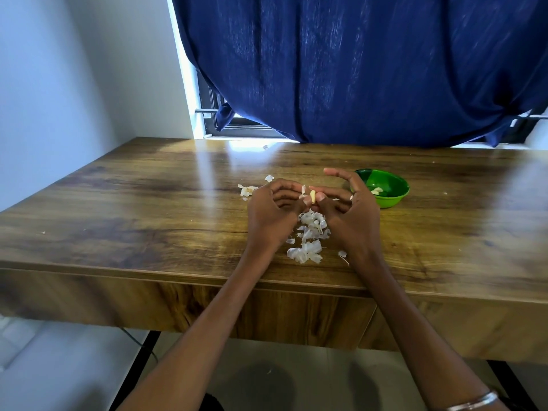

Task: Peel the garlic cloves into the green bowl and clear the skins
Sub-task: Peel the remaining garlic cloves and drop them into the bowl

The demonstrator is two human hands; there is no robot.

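Over the wooden bench, the left hand and right hand meet, their fingers pinching one small pale garlic clove between them. A heap of white papery skins lies at 6 o'clock below it. The round green plastic bowl, holding peeled cloves, sits at 3 o'clock.
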